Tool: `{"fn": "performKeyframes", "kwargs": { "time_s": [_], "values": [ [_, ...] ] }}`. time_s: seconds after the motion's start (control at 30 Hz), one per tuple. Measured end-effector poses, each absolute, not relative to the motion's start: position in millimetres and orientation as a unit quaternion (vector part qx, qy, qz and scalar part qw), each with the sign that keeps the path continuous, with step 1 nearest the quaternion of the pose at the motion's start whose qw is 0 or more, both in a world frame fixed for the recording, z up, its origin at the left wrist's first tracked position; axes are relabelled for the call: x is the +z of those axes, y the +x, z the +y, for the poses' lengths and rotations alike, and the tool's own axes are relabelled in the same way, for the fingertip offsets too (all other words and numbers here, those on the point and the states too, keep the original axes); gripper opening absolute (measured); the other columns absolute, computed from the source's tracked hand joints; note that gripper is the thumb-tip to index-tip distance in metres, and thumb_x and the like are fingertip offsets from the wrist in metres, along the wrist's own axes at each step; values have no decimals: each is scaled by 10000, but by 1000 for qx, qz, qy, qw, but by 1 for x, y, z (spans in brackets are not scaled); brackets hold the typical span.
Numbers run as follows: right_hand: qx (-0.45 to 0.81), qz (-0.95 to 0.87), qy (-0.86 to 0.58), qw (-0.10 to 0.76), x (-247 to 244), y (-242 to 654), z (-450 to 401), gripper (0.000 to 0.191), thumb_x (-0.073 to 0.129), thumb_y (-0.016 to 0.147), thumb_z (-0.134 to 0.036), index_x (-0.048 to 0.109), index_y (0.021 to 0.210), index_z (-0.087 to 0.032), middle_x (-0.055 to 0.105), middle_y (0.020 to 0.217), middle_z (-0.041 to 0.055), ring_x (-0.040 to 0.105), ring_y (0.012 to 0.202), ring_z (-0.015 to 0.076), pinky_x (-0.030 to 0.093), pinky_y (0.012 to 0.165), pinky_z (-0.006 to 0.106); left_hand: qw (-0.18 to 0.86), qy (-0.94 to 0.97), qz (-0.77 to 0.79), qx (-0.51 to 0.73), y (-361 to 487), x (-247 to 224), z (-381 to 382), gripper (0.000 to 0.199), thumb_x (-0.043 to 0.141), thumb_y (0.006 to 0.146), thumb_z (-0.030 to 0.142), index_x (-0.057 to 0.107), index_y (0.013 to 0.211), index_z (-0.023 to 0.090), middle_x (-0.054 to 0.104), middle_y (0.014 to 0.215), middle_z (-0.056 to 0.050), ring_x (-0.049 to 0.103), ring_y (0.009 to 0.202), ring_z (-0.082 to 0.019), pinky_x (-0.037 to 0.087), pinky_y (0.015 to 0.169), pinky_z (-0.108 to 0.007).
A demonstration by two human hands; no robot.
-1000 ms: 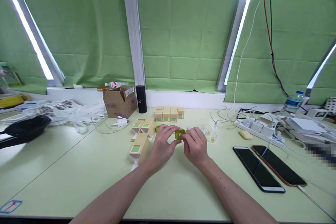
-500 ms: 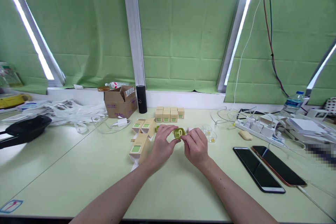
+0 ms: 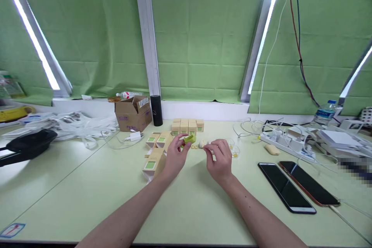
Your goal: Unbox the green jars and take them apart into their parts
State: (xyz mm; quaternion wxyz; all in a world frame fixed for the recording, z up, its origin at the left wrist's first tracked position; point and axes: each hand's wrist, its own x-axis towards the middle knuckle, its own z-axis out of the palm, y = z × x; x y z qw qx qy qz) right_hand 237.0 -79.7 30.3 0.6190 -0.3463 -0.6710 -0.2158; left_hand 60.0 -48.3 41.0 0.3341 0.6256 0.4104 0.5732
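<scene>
My left hand [image 3: 176,155] is closed around a small yellow-green case-like piece [image 3: 190,138], whose hollow side shows. To its right, my right hand [image 3: 218,159] has thumb and forefinger pinched together; what they hold, if anything, is too small to make out. A small cream-coloured rounded piece [image 3: 202,144] is just beside those fingertips. Tiny yellowish bits [image 3: 194,147] lie on the table between the hands. Behind my right hand stand clear plastic cups [image 3: 235,152] with yellow spots inside. An opened cream box [image 3: 154,162] with a green square is next to my left wrist.
More opened boxes [image 3: 164,139] and several closed small boxes [image 3: 184,126] stand farther back. A cardboard carton [image 3: 133,114] and a black cylinder [image 3: 156,110] are at the back left. Two phones [image 3: 286,188] [image 3: 309,183] lie right, near a power strip [image 3: 286,147] and cables.
My hands have moved apart. The green piece has gone left and up with my left hand and turned; my right hand has let go of it. The cream piece and tiny bits now show between the hands.
</scene>
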Motion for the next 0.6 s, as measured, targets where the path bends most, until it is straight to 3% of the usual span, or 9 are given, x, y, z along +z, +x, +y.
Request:
{"fn": "performKeyframes", "kwargs": {
  "time_s": [0.13, 0.3, 0.43, 0.6],
  "values": [
    [-172, -677, -365, 616, 27, 237, -76, 164, 578, 957, -80, 642, 939, -229, 674, 879, 51, 592, 860, 213, 498, 747, 362, 498, 504, 393, 586, 60, 43, -43, 382, 663, 927, 553, 616, 960, 176, 795, 890, -126, 657, 749, -182, 415, 606, -258],
    [-115, -675, -419, 596, 17, 240, -69, 145, 570, 969, -120, 647, 915, -231, 722, 852, 32, 593, 862, 216, 487, 753, 351, 673, 346, 342, 558, 56, 41, -38, 241, 570, 1006, 390, 574, 961, 153, 799, 950, -207, 651, 657, -163, 476, 642, -279],
    [-75, -676, -476, 558, 7, 246, -62, 135, 594, 950, -147, 669, 876, -232, 737, 846, 25, 601, 874, 222, 469, 752, 340, 691, 307, 341, 559, 54, 42, -35, 183, 504, 1026, 315, 560, 967, 152, 797, 976, -222, 651, 639, -161, 483, 637, -283],
    [-59, -689, -544, 475, -4, 247, -52, 157, 616, 916, -110, 704, 853, -223, 738, 840, 32, 607, 889, 218, 427, 782, 324, 633, 344, 367, 588, 50, 45, -32, 164, 634, 929, 276, 503, 870, 198, 804, 976, -171, 680, 730, -168, 445, 630, -262]
  ]
}}
